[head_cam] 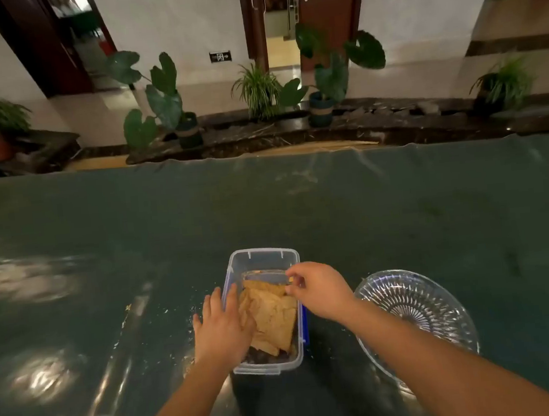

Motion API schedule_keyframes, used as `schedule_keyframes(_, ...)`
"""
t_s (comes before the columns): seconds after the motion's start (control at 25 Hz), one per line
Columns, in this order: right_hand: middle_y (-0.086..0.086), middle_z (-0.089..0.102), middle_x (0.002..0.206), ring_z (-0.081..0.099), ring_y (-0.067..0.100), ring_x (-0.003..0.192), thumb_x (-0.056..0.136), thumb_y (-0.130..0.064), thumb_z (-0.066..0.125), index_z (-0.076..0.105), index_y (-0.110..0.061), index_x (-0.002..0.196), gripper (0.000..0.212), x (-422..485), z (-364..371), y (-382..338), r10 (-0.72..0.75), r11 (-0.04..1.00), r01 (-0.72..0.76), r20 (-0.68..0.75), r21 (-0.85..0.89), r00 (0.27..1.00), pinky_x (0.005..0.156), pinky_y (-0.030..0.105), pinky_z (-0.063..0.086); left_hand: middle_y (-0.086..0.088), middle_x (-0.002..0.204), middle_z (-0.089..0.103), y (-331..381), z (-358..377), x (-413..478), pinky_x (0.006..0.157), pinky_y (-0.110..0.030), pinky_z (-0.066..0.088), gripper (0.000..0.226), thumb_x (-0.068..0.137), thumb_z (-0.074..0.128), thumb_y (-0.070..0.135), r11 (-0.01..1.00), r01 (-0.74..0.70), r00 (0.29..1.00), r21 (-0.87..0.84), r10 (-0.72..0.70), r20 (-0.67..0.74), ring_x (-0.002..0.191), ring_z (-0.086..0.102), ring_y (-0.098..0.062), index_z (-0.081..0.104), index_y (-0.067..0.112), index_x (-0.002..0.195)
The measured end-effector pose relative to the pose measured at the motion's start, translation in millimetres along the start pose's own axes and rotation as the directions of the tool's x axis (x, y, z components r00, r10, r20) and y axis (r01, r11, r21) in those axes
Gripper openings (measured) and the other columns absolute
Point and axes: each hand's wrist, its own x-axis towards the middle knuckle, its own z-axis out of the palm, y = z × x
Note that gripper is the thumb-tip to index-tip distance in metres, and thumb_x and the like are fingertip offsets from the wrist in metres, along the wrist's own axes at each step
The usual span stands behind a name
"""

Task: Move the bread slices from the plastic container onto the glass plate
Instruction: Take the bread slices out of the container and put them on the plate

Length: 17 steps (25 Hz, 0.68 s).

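Green tabletop (400, 216): glossy film-covered surface filling the lower view; its far edge runs straight across below a dark stone ledge with potted plants (164, 98). Broad bare room lies beyond the box, to the left of it and to the far right.
Plate (440, 296): cut glass, round, nothing on it, to the right of the box and apart from it; its near-left part is hidden under the right forearm. Its right rim has free surface beside it.
Box (261, 258): clear plastic, long side running away from the viewer, lid off, blue clips on its left and right walls. Far third of the inside shows bare bottom; near edge sits close to the viewer.
Bread (272, 314): tan slices, overlapping and tilted, piled in the near and middle part of the box, reaching from left wall to right wall. None lies outside the box.
Left hand (222, 331): palm down over the left rim, fingers spread and flat, fingertips pointing away, thumb side lying on the bread's left edge. Grip apart, clamped on nothing.
Right hand (318, 290): reaching in over the right rim from the plate side, thumb and forefinger drawn together at the far corner of the top slice. Grip looks pinched on the bread there, though the contact itself is small and partly hidden.
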Motion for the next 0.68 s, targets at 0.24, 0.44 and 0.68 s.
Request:
schedule_keyframes(0.24, 0.008, 0.067, 0.109, 0.064, 0.028, 0.094, 0.085, -0.032, 0.059, 0.058, -0.019, 0.118, 0.035, 36.6, 50.0, -14.8, -0.052, 0.944, 0.132, 0.258, -0.303, 0.965, 0.075, 0.038, 0.053, -0.004, 0.164, 0.011, -24.7, 31.7, -0.5, 0.119, -0.052, 0.019, 0.075, 0.091, 0.019, 0.067, 0.991, 0.007, 1.0, -0.136, -0.003, 0.03, 0.15, 0.012, -0.025, 0.0, 0.032, 0.154)
schedule_keyframes(0.44, 0.014, 0.056, 0.126, 0.055, 0.033, 0.111, 0.084, -0.035, 0.061, 0.045, -0.017, 0.134, 0.055, 50.6, 71.0, -16.2, -0.002, 0.949, 0.114, 0.358, -0.293, 0.934, 0.093, 0.043, 0.047, 0.001, 0.163, 0.018, -41.3, 25.2, 7.6, 0.118, -0.049, 0.022, 0.078, 0.087, 0.018, 0.073, 0.973, 0.025, 0.999, -0.229, -0.032, -0.028, 0.149, 0.017, -0.02, 0.005, 0.036, 0.154)
schedule_keyframes(0.68, 0.013, 0.055, 0.127, 0.052, 0.033, 0.115, 0.079, -0.035, 0.071, 0.045, -0.015, 0.133, 0.063, 58.1, 82.6, -19.8, 0.062, 0.947, 0.044, 0.318, -0.317, 0.946, 0.098, 0.045, 0.044, 0.0, 0.162, 0.019, -38.6, 19.3, 15.4, 0.117, -0.049, 0.028, 0.078, 0.087, 0.018, 0.073, 0.969, 0.0, 1.0, -0.246, -0.004, -0.016, 0.148, 0.02, -0.02, 0.007, 0.034, 0.154)
